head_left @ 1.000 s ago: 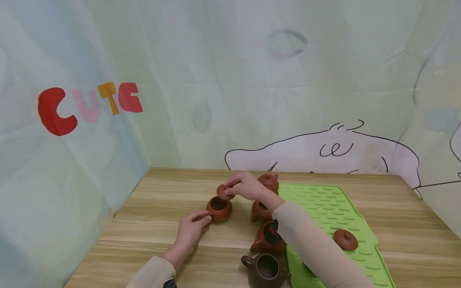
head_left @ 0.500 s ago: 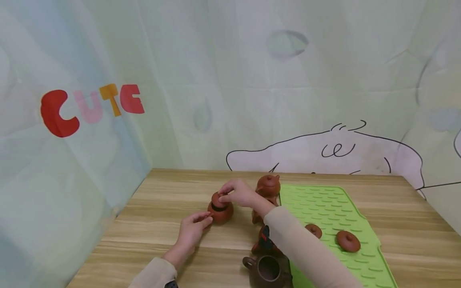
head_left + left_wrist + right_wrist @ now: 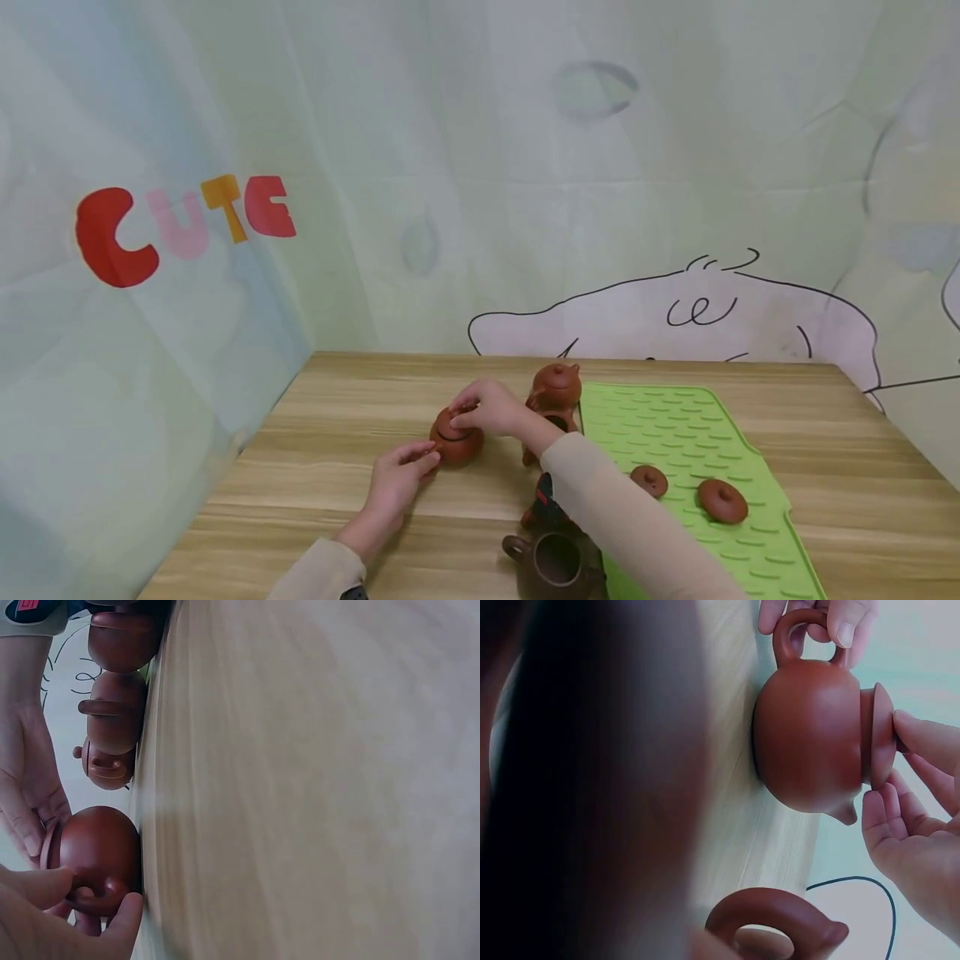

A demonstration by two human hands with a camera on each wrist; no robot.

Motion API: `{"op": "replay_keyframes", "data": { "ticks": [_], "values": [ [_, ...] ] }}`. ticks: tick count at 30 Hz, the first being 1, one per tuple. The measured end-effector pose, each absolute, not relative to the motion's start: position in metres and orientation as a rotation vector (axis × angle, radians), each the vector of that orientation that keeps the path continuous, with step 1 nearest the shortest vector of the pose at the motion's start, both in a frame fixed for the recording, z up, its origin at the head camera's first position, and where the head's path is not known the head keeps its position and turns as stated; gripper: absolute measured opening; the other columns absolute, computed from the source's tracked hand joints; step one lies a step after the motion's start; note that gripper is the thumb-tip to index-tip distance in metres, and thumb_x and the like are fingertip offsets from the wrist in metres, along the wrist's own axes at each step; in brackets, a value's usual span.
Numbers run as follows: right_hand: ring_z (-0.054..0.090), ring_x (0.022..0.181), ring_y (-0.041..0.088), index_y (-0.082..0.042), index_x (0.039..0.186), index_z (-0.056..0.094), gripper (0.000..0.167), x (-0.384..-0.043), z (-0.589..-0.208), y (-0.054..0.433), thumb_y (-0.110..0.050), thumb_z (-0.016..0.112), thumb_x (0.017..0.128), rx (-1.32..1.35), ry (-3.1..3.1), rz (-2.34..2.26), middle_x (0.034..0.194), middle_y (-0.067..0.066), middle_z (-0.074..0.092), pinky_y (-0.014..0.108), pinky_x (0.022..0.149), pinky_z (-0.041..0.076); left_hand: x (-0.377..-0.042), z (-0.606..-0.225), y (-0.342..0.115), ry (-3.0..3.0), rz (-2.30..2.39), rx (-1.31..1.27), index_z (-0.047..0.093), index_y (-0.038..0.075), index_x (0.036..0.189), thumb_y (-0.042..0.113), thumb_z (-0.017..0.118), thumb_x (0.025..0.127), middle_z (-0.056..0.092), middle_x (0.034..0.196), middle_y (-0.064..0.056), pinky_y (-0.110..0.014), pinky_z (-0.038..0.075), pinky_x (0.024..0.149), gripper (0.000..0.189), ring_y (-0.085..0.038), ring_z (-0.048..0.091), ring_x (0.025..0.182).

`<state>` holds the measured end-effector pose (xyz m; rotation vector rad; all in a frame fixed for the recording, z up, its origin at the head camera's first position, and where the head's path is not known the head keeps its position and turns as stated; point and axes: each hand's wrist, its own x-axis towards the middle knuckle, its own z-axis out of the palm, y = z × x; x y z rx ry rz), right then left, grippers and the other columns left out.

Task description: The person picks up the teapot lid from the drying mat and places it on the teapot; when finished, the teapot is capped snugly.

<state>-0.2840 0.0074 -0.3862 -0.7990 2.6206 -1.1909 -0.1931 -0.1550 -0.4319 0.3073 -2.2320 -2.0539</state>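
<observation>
A round reddish-brown clay teapot (image 3: 462,451) stands on the wooden table, left of the other pots. My left hand (image 3: 399,477) pinches its loop handle (image 3: 782,641) between thumb and fingers. With thumb and fingertips my right hand (image 3: 497,408) grips the knob of the lid (image 3: 883,736), which sits at the pot's mouth. In the head view a dark gap shows along the lid's front edge, so it looks slightly tilted. The right wrist view shows the pot's short spout below the right fingers.
To the right stands a column of teapots: a lidded one (image 3: 557,385) at the back, open ones before it, a dark brown one (image 3: 557,560) in front. My right forearm hides part of them. Beside them lies a green mat (image 3: 667,417) bearing a small lid (image 3: 649,482) and a larger lid (image 3: 722,502).
My right hand has brought the lid from above and behind the pot down onto its mouth. The left hand keeps its hold on the handle.
</observation>
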Motion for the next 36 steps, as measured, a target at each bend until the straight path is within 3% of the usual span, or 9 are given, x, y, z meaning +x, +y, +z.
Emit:
{"op": "replay_keyframes", "data": {
  "ticks": [27, 36],
  "values": [
    [0.059, 0.096, 0.017, -0.006, 0.103, 0.073, 0.020, -0.280, -0.387, 0.005, -0.014, 0.074, 0.085, -0.731, 2.592, -1.143, 0.103, 0.007, 0.070, 0.031, 0.083, 0.052, -0.192, -0.431, -0.155, -2.230, -2.086, 0.293, 0.061, -0.018, 0.111, -0.003, 0.064, 0.088, 0.068, 0.099, -0.015, -0.024, 0.056, 0.071, 0.027, -0.009, 0.063, 0.078],
    [0.060, 0.110, 0.026, -0.007, 0.115, 0.070, 0.030, -0.282, -0.375, 0.020, -0.019, 0.070, 0.088, -0.719, 2.573, -1.200, 0.117, 0.012, 0.067, 0.037, 0.090, 0.051, -0.192, -0.429, -0.154, -2.233, -2.106, 0.292, 0.058, -0.019, 0.112, -0.004, 0.064, 0.087, 0.066, 0.094, -0.010, -0.022, 0.054, 0.069, 0.030, -0.007, 0.061, 0.076]
  ]
}}
